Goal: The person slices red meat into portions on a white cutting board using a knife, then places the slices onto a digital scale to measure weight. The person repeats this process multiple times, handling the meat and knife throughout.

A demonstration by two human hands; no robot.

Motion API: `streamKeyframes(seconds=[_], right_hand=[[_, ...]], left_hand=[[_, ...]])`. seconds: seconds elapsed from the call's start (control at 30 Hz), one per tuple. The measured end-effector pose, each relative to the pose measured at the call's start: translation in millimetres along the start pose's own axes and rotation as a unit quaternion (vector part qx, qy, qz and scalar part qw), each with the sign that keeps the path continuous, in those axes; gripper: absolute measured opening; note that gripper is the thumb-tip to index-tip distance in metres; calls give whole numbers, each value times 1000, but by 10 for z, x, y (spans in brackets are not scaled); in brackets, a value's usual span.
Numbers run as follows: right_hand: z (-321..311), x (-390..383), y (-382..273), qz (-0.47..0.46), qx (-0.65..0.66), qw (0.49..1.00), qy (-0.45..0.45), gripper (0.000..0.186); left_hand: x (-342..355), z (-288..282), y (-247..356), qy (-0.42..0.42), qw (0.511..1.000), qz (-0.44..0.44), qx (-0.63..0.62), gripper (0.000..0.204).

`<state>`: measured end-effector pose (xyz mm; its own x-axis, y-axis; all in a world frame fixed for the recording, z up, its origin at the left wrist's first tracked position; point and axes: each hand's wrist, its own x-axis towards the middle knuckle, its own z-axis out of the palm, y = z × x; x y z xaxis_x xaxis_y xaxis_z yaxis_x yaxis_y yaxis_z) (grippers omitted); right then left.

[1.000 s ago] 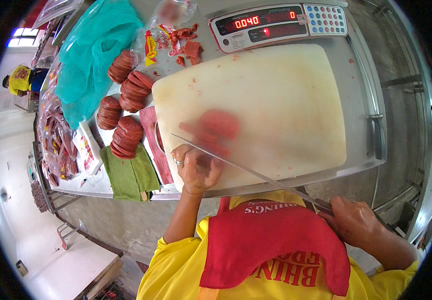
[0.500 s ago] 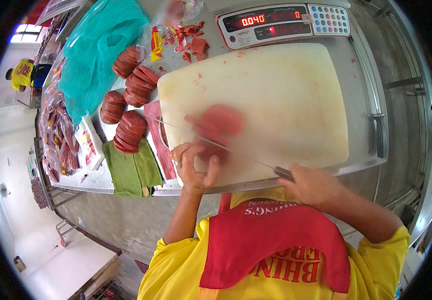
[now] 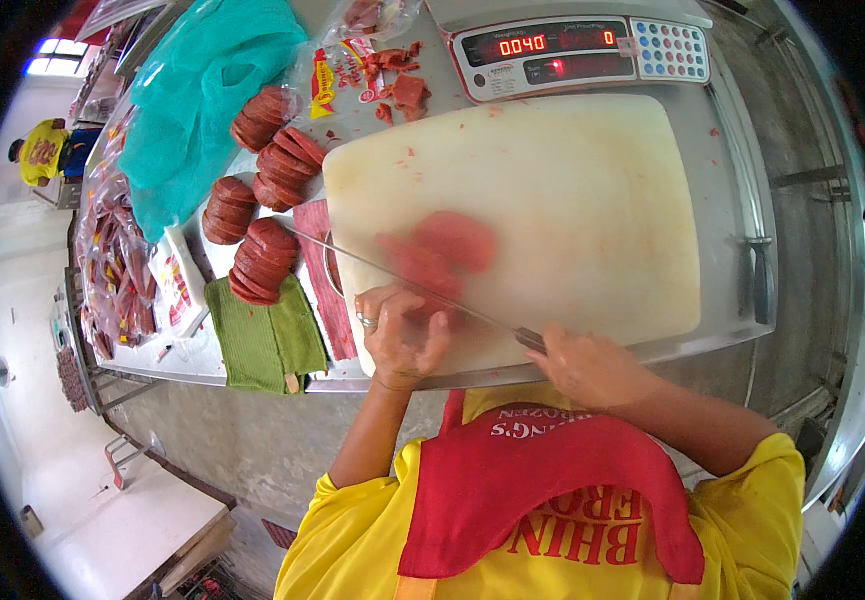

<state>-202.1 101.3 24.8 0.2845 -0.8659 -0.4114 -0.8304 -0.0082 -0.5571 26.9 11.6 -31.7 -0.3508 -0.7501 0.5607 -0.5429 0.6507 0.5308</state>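
Observation:
My right hand (image 3: 592,366) grips the dark handle of a long knife (image 3: 367,263) at the front of a white cutting board (image 3: 572,180). The blade slants up and left, past my left fingers, and its tip reaches beyond the board's left edge. Curled fingers of my left hand (image 3: 399,332) steady a piece of red processed meat (image 3: 436,298), with a ring on one finger. Round meat slices (image 3: 457,240) lie just beyond the blade. A blur over this spot hides the exact cut and the slices' edges.
Stacks of sliced meat (image 3: 264,262) stand left of the board, near a green cloth (image 3: 267,340) and a red cloth (image 3: 318,262). Further left are packed meats (image 3: 117,260) and teal netting (image 3: 202,100). A scale (image 3: 562,60) sits behind. Another person (image 3: 47,152) stands far left.
My right hand has moved left, bringing the knife handle closer to my left hand. The left hand stays at the meat; the whole view has shifted slightly.

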Motion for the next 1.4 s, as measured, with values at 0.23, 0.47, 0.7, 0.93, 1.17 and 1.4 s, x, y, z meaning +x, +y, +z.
streamKeyframes(seconds=[0.23,0.47,0.7,0.93,1.17,1.4], right_hand=[[-362,-331,-52,49,-1,998,-40,38],[-840,-1005,-189,193,-2,962,-192,44],[101,-57,-41,5,31,999,-21,34],[-20,-101,-54,-7,54,998,15,38],[-491,-828,-84,66,-8,996,-65,43],[-676,-962,-88,143,2,973,-181,46]], left_hand=[[-93,-108,35,-5,999,-41,8,31],[-94,-60,30,6,999,-45,6,28],[-96,-92,5,-18,999,-43,-13,29],[-160,-104,21,7,999,-39,-4,30],[-207,-113,-8,-3,999,-33,13,33],[-191,-107,-4,-7,999,-23,30,35]])
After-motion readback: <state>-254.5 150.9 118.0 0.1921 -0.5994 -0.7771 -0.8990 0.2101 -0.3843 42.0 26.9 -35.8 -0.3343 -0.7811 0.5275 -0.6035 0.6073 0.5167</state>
